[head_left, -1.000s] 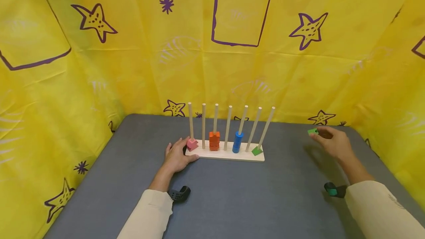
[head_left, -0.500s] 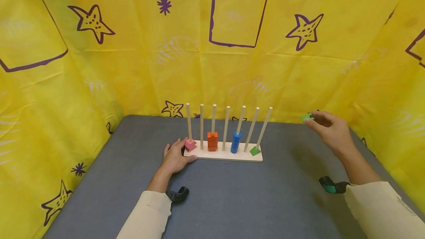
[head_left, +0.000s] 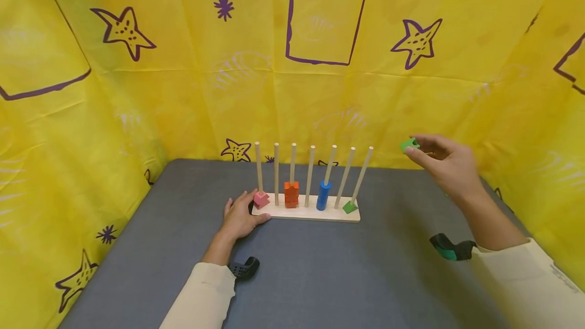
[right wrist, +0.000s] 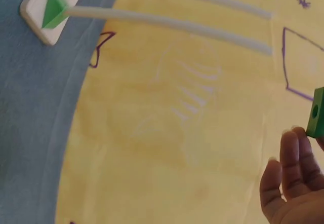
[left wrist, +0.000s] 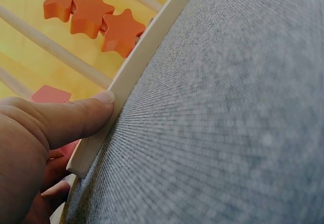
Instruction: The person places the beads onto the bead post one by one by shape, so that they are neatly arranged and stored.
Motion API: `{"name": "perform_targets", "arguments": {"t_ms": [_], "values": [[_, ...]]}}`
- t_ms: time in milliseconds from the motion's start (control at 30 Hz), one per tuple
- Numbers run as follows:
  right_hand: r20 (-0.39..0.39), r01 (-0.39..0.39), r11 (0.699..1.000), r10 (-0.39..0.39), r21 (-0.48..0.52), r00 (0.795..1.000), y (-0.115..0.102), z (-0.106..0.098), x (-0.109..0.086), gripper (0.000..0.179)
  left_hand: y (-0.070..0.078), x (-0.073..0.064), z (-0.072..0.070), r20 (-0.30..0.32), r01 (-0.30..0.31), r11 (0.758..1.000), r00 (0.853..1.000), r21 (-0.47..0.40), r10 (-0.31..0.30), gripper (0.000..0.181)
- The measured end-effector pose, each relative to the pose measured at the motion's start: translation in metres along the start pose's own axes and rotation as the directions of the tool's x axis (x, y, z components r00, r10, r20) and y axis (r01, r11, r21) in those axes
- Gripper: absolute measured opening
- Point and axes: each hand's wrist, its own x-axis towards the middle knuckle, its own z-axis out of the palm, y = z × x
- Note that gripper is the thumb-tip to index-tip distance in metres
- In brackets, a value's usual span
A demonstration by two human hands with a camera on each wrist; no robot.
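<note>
A wooden peg board (head_left: 305,212) with several upright pegs stands on the table. My left hand (head_left: 239,219) grips its left end, thumb (left wrist: 83,117) on the front edge and fingers around the end. A pink bead (head_left: 261,199) sits on the leftmost peg. Orange star beads (head_left: 291,195) are stacked on the third peg, blue round beads (head_left: 322,197) further right. On the rightmost peg lies a green triangular bead (head_left: 350,207). Raised to the right of the pegs, my right hand (head_left: 450,164) pinches another green bead (head_left: 409,144); its hole shows in the right wrist view.
The grey table (head_left: 292,268) ends at a yellow patterned cloth (head_left: 192,90) hanging behind and along both sides. Bare wooden pegs (head_left: 310,176) stand between the filled ones. Dark wrist devices (head_left: 245,268) are worn on both wrists.
My right hand has risen and moved left toward the pegs with the green bead in its fingers. My left hand keeps its place on the board's end.
</note>
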Motion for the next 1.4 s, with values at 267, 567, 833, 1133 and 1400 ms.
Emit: {"name": "perform_targets", "arguments": {"t_ms": [267,567,833,1133,1400], "values": [[-0.037,0.056,0.998,-0.055,0.026,0.998,-0.013,0.02,0.01,0.036,-0.002,0.002,-0.001,0.019,0.015,1.0,1.0,-0.002,-0.015,0.085],[0.033,0.072,0.997,-0.073,0.015,0.997,-0.019,0.046,0.018,0.039,-0.002,0.001,-0.002,0.015,0.013,1.0,1.0,0.003,-0.013,0.084],[0.058,0.049,0.999,-0.05,0.009,0.997,-0.012,0.06,0.02,0.04,0.0,0.001,-0.001,0.016,0.006,1.0,1.0,0.001,-0.006,0.084],[0.073,0.031,0.999,-0.032,0.013,0.997,-0.004,0.072,0.018,0.041,0.0,0.001,-0.001,0.013,0.003,1.0,1.0,0.004,-0.003,0.084],[0.076,-0.019,0.999,0.016,0.042,0.997,0.014,0.085,0.008,0.039,0.001,0.0,-0.001,0.018,0.012,1.0,1.0,0.0,-0.012,0.084]]}}
